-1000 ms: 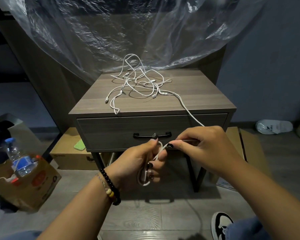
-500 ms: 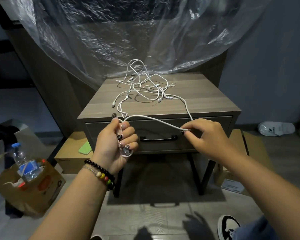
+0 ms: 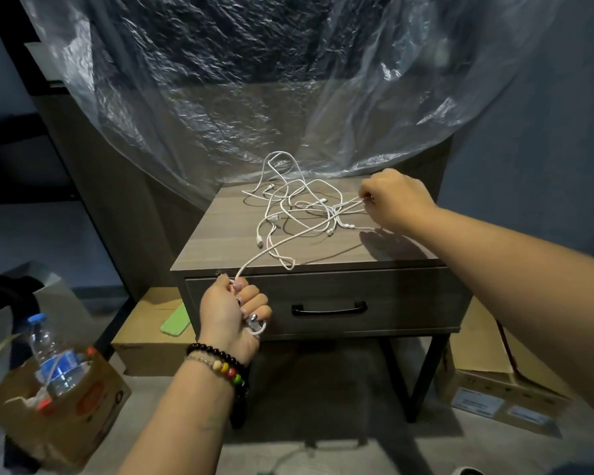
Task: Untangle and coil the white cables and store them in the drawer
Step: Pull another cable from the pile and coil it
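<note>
- My left hand [image 3: 232, 308] was fisted round the coil end of one cable [image 3: 271, 250], anchoring it off the nightstand [image 3: 384, 250] edge.
- My right hand [image 3: 390, 198] pinched strands at the white cables [image 3: 299, 204] tangle on top, probably to tease them loose.
- Drawer [image 3: 326, 305] was closed.

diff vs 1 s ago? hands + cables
The right hand let go of the cable stretch near the drawer front, reached up over the nightstand top and now pinches strands at the right edge of the cable tangle. The left hand moved left and up and keeps gripping the small coil, one cable running from it up to the tangle. Drawer stays closed.
</note>
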The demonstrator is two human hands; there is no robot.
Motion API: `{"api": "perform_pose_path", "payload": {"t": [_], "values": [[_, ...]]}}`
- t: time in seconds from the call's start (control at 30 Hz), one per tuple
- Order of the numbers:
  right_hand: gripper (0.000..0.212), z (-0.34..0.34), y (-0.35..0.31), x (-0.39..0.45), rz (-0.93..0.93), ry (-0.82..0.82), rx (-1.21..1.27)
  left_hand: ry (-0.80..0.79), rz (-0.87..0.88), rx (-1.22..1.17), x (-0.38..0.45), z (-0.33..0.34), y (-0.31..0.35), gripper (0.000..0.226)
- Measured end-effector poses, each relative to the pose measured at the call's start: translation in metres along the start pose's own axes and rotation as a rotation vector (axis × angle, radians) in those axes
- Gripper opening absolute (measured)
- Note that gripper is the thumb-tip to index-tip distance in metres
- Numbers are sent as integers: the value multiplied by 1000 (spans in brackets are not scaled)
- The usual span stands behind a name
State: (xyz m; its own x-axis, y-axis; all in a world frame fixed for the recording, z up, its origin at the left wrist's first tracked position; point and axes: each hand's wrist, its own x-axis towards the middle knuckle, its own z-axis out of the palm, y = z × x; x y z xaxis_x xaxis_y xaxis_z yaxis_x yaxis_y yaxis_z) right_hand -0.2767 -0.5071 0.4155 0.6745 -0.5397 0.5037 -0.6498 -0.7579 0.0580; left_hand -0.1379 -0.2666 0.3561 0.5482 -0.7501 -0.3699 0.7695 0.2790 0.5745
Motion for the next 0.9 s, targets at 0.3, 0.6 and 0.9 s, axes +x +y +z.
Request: {"api": "perform_pose_path", "payload": {"t": [0.3, 0.6, 0.9], "values": [[18, -32, -12, 64, -213, 40, -233, 136, -3, 0, 14, -14, 4, 48], [16, -88, -12, 99, -129, 143, -181, 151, -49, -16, 20, -23, 4, 49], [21, -129, 11, 107, -39, 191, -131, 220, -48, 27, 21, -31, 5, 48]]}}
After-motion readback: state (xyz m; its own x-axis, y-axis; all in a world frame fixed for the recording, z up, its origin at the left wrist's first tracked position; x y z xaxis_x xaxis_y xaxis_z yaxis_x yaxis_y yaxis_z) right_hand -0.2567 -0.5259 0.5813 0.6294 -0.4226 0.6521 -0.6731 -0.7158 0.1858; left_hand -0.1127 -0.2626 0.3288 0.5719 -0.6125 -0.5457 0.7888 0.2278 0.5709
